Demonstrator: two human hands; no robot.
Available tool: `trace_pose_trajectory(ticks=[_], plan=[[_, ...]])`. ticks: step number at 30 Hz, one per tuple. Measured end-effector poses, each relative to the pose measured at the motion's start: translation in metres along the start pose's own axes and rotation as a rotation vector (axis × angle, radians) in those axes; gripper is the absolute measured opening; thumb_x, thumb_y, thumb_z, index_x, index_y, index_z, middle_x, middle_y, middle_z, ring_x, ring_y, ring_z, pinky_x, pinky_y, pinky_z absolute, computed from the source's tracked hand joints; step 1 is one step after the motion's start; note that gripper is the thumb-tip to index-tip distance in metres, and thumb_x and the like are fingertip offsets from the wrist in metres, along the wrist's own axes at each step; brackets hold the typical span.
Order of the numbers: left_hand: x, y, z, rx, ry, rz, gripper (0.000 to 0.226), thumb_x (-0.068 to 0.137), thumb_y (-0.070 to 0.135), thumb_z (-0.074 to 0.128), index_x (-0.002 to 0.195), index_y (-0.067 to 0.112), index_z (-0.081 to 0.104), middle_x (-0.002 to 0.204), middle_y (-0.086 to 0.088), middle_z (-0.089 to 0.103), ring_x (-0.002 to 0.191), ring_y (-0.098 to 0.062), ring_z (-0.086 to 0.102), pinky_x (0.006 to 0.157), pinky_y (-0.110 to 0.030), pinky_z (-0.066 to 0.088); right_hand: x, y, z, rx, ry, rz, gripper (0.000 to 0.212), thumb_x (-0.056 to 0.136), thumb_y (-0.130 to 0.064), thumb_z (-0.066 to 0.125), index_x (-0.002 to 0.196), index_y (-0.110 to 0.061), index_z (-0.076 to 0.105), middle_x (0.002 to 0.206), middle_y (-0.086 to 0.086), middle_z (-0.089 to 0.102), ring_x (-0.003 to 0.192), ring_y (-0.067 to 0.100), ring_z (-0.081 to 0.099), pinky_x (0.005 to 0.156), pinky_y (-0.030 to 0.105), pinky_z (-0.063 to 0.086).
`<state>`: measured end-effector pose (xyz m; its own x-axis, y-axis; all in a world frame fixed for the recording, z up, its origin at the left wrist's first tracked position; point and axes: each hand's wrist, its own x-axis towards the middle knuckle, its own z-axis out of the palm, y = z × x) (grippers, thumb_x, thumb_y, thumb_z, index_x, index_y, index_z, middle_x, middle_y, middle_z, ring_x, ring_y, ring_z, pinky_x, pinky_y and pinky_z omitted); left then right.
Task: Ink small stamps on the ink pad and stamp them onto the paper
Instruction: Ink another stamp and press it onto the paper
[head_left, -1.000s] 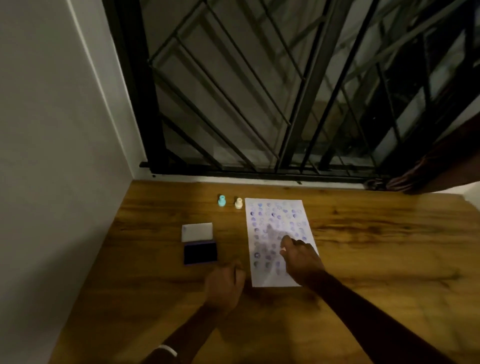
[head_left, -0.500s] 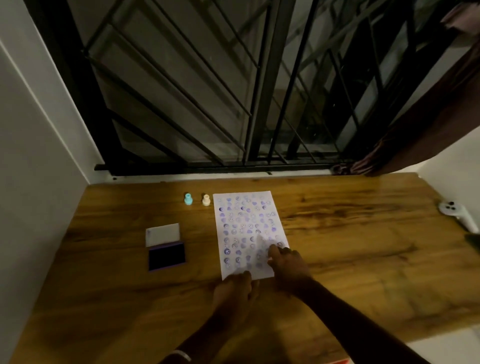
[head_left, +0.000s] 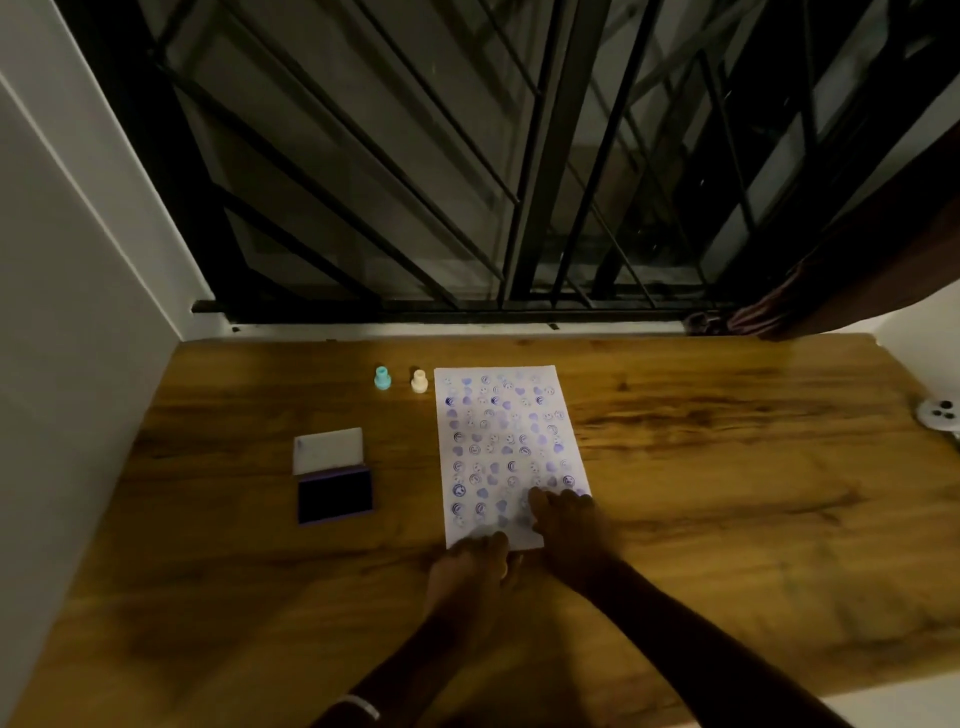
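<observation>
A white paper (head_left: 506, 415) covered in purple stamp prints lies on the wooden table (head_left: 727, 493). My right hand (head_left: 563, 525) is on its lower right part, fingers bunched and pressed down; whatever is under them is hidden. My left hand (head_left: 470, 577) has curled fingers lying on the paper's near edge, pinning it to the table. An open ink pad (head_left: 335, 493) with a dark purple surface and a white lid (head_left: 328, 449) lies to the left. A blue stamp (head_left: 382, 378) and a cream stamp (head_left: 419, 380) stand upright by the paper's far left corner.
A white wall (head_left: 78, 364) bounds the table on the left. A black window grille (head_left: 467, 182) runs along the far edge, with a brown curtain (head_left: 831, 280) at the right. A white device (head_left: 937, 415) lies at the table's right edge.
My left hand has slid right from the bare table onto the paper's near edge. My right hand has moved down the paper toward its lower right corner. The camera view has shifted.
</observation>
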<state>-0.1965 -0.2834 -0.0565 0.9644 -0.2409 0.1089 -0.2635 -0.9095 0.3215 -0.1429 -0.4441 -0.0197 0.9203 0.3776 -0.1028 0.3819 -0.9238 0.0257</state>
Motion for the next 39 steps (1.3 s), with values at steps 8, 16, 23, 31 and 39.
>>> trace_pose_trajectory(ticks=[8, 16, 23, 31, 39], plan=[[0.002, 0.0, -0.004, -0.027, -0.037, -0.001, 0.025, 0.093, 0.053, 0.037, 0.085, 0.031, 0.047, 0.073, 0.01, 0.064, 0.061, -0.004, 0.058, 0.049, -0.017, 0.045, 0.0, 0.0, 0.003, 0.012, 0.06, -0.027, 0.049, 0.062, -0.032, 0.081, 0.102, -0.014, 0.057, 0.081, 0.006, 0.071, 0.069, 0.026, 0.067, 0.063, 0.042, 0.058], [-0.002, 0.0, -0.02, -0.117, 0.047, -0.006, 0.04, 0.09, 0.052, 0.028, 0.092, 0.026, 0.058, 0.076, 0.004, 0.067, 0.064, -0.009, 0.062, 0.06, -0.023, 0.053, -0.003, 0.006, -0.004, 0.046, 0.057, -0.002, 0.034, 0.097, -0.034, 0.042, 0.123, -0.013, 0.043, 0.116, 0.011, 0.062, 0.106, 0.029, 0.058, 0.094, 0.04, 0.042], [0.004, 0.001, -0.04, -0.855, 0.087, -0.314, 0.02, 0.101, 0.021, 0.038, 0.098, 0.012, 0.056, 0.087, -0.006, 0.06, 0.078, -0.016, 0.06, 0.065, -0.025, 0.05, 0.001, -0.008, -0.023, 0.16, 0.218, -0.07, 0.012, 0.093, -0.026, 0.052, 0.097, -0.02, 0.043, 0.077, 0.002, 0.066, 0.067, 0.02, 0.064, 0.068, 0.035, 0.053], [-0.005, -0.038, -0.068, -1.481, 0.111, -0.676, 0.018, 0.095, 0.025, 0.052, 0.101, 0.01, 0.058, 0.085, -0.005, 0.06, 0.08, -0.018, 0.058, 0.069, -0.027, 0.047, 0.013, -0.062, -0.033, 0.458, 0.279, -0.097, 0.015, 0.095, -0.034, 0.047, 0.106, -0.024, 0.045, 0.093, -0.001, 0.064, 0.08, 0.013, 0.056, 0.07, 0.026, 0.045], [-0.02, -0.078, -0.078, -1.563, 0.038, -0.65, 0.019, 0.091, 0.017, 0.06, 0.109, 0.015, 0.066, 0.107, -0.008, 0.072, 0.097, -0.022, 0.068, 0.081, -0.031, 0.054, 0.03, -0.109, -0.036, 0.72, 0.22, -0.236, 0.007, 0.097, -0.023, 0.048, 0.096, -0.029, 0.045, 0.087, -0.01, 0.062, 0.077, 0.002, 0.06, 0.062, 0.026, 0.052]])
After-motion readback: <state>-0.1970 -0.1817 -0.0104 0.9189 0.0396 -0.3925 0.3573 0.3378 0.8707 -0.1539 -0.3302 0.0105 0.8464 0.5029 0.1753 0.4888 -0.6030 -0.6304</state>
